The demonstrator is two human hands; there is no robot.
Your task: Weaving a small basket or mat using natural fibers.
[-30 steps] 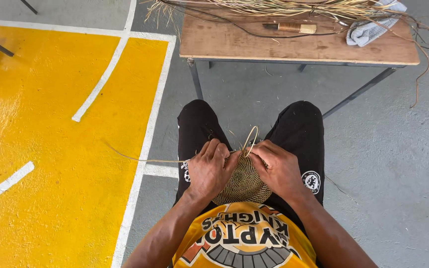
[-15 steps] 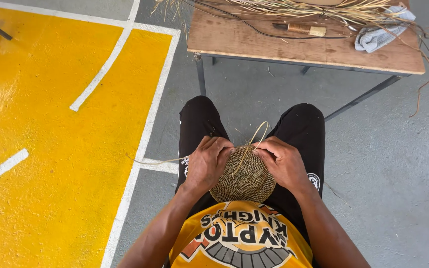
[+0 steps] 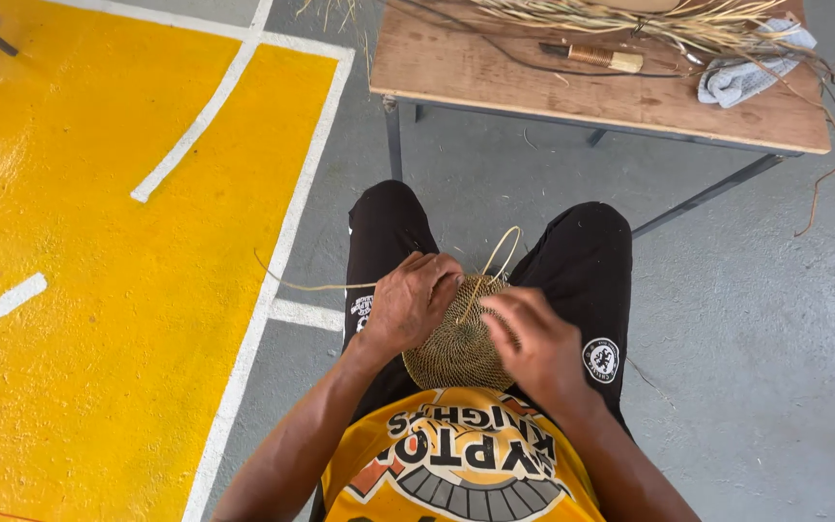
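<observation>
Both hands on woven disc (image 3: 454, 353) in lap: left hand (image 3: 416, 302) clamps rim; right hand (image 3: 531, 338) pinches looped strand (image 3: 500, 253).

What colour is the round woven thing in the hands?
Golden tan, with a fine coiled weave; the head view shows it best.

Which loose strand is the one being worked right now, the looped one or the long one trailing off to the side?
The looped strand, arching above the woven disc between the left hand and right hand. The long strand just trails over the floor.
</observation>
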